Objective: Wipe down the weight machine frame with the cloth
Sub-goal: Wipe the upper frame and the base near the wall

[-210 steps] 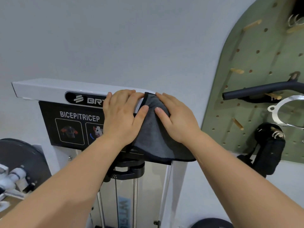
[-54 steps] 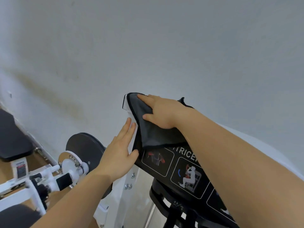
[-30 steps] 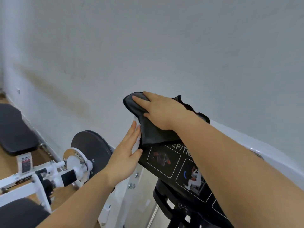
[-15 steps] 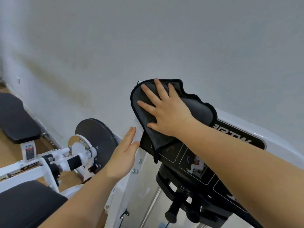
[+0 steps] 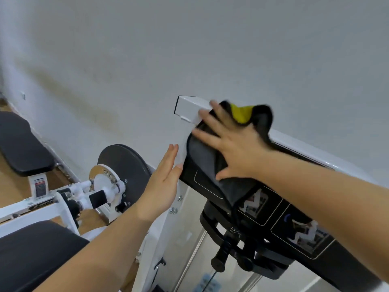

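Fingers [image 5: 207,137] of the right hand [image 5: 233,148] lie spread and flat, pressing the dark grey cloth with a yellow patch [image 5: 205,159] onto the white metal frame of the weight machine [image 5: 189,108] near its end. Left hand [image 5: 162,184] rests flat and open-fingered on the frame's upright, just beside the cloth.

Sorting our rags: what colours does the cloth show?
Dark grey cloth with a yellow patch at its top fold, seen in the head view.

Both forearms bare, no sleeves, rings or watch visible.
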